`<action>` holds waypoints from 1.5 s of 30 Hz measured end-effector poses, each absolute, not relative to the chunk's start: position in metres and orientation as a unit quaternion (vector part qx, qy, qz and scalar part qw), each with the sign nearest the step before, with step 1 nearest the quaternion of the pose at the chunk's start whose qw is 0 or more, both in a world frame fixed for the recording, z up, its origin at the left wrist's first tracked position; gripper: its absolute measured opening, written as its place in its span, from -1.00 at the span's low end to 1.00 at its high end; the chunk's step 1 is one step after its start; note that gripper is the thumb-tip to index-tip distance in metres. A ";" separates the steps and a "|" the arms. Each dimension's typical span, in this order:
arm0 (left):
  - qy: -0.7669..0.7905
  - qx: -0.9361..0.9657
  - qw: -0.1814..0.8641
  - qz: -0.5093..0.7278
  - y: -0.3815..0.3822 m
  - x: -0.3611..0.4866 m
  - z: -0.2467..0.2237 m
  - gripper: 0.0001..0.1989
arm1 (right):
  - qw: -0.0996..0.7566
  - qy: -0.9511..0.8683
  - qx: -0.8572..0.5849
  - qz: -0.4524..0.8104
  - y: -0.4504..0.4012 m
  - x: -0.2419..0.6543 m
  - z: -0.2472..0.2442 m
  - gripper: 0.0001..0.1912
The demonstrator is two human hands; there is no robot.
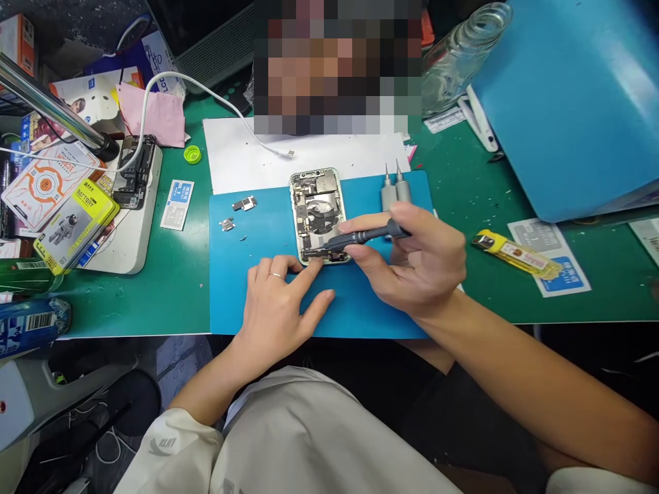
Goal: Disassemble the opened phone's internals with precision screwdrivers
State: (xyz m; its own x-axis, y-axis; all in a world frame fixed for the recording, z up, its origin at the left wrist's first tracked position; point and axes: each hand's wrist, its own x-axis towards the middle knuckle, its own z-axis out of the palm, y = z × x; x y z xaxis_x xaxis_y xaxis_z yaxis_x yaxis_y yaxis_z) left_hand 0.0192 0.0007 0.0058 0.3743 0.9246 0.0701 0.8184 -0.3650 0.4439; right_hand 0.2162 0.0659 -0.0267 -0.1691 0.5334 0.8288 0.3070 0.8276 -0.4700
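Showing its inner parts with no screen over them, the phone (320, 206) lies on the blue mat (231, 274), bottom edge nearest the person. The work looks partway along: the phone is opened up, and a metal plate (245, 203) and a small metal piece (226, 224) lie loose to its left, while many parts sit inside the frame and none of it is closed up. The left hand (272, 302) holds no tool; its fingers are spread, one touching the phone's near edge. The right hand (425, 264) grips a dark tool (363, 237) over the phone's lower end; whether its tip touches anything, I cannot tell. Two grey tools (388, 195) are right of the phone, and the white paper (231, 161) lies beyond it on the desk (180, 295).
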 end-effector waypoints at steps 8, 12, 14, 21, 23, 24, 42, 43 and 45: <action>0.535 0.811 0.174 0.160 0.001 0.019 0.005 -0.60 | 0.542 -0.794 -0.254 0.108 0.060 0.207 -0.023 -0.21; 0.536 0.809 0.177 0.161 0.002 0.020 0.005 -0.61 | 0.528 -0.811 -0.240 0.079 0.063 0.203 -0.022 -0.24; 0.535 0.810 0.177 0.164 0.001 0.020 0.005 -0.62 | 0.525 -0.812 -0.242 0.078 0.063 0.202 -0.022 -0.27; 0.529 0.813 0.171 0.174 0.001 0.021 0.005 -0.61 | 0.509 -0.807 -0.287 0.079 0.062 0.201 -0.023 -0.34; 0.530 0.812 0.169 0.175 0.001 0.021 0.003 -0.60 | 0.512 -0.806 -0.286 0.080 0.062 0.201 -0.023 -0.31; 0.531 0.812 0.169 0.177 0.001 0.021 0.003 -0.60 | 0.514 -0.806 -0.284 0.081 0.062 0.202 -0.022 -0.29; 0.344 0.912 0.108 0.196 0.088 -0.018 0.027 -0.72 | 0.637 -0.613 -0.379 0.274 0.073 0.211 -0.018 -0.51; 0.344 0.907 0.120 0.213 0.095 -0.015 0.022 -0.69 | 0.641 -0.607 -0.378 0.279 0.074 0.212 -0.019 -0.52; 0.335 0.899 0.122 0.255 0.104 -0.011 0.014 -0.66 | 0.650 -0.601 -0.369 0.282 0.076 0.214 -0.020 -0.53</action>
